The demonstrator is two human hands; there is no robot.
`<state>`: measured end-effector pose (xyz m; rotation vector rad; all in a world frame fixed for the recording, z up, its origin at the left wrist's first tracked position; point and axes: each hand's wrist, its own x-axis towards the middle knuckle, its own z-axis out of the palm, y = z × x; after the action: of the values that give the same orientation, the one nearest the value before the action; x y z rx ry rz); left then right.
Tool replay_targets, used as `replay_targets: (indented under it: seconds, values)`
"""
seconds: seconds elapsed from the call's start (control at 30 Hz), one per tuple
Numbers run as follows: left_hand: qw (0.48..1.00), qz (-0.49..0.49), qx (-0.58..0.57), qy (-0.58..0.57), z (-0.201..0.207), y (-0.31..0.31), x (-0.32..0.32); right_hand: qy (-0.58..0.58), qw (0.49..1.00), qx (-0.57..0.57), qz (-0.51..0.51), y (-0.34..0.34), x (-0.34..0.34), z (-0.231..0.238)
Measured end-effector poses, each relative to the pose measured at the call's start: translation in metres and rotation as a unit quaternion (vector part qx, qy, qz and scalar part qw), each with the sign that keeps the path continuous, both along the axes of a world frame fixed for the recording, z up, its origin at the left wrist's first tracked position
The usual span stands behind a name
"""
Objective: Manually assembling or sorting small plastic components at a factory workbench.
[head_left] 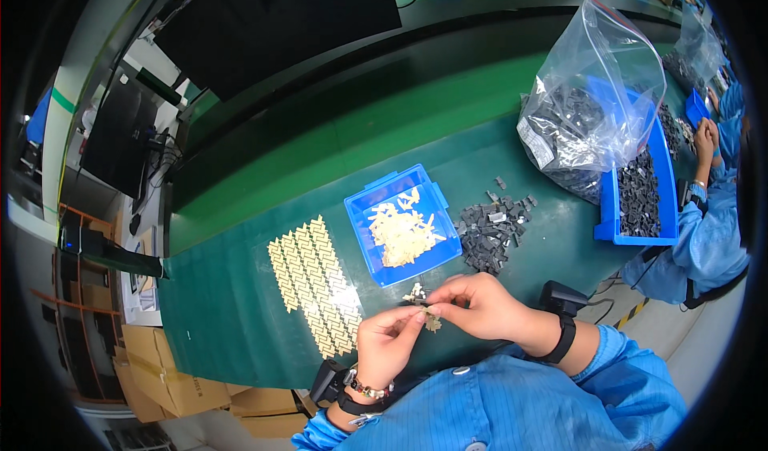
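Note:
My left hand [384, 345] and my right hand [482, 307] meet low over the near edge of the table, thumbs and forefingers pinched together. Between the fingertips is a small pale yellow piece [433, 320], partly hidden by the fingers. Just beyond them lie a few loose pale bits [415, 292]. A blue bin [374, 270] with a heap of pale yellow pieces [404, 235] stands past my hands. To its right spreads a pile of small dark grey parts [490, 233]. Rows of pale yellow pieces [312, 279] lie in a zigzag pattern left of the bin.
A clear plastic bag [564, 123] of dark parts leans on a long blue bin [668, 203] at the right. A co-worker in a blue sleeve [708, 227] sits beyond it. A black monitor [280, 19] hangs at the back; cardboard boxes [172, 379] stand lower left.

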<state>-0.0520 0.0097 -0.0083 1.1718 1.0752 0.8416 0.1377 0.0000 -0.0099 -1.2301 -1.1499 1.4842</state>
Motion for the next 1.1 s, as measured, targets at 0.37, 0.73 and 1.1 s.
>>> replay_targets:
  seconds: [0.37, 0.73, 1.1]
  values:
    - [0.998, 0.044, -0.039, 0.011, 0.002, 0.004, -0.006, -0.329, 0.879, 0.344, 0.034, 0.004, 0.007, -0.014]
    - [0.995, 0.038, -0.080, -0.042, 0.013, 0.008, 0.002, -0.320, 0.873, 0.368, -0.006, 0.012, -0.007, 0.020]
    - [0.986, 0.012, 0.137, 0.096, 0.024, 0.026, 0.007, -0.306, 0.889, 0.340, 0.016, 0.031, -0.007, 0.041]
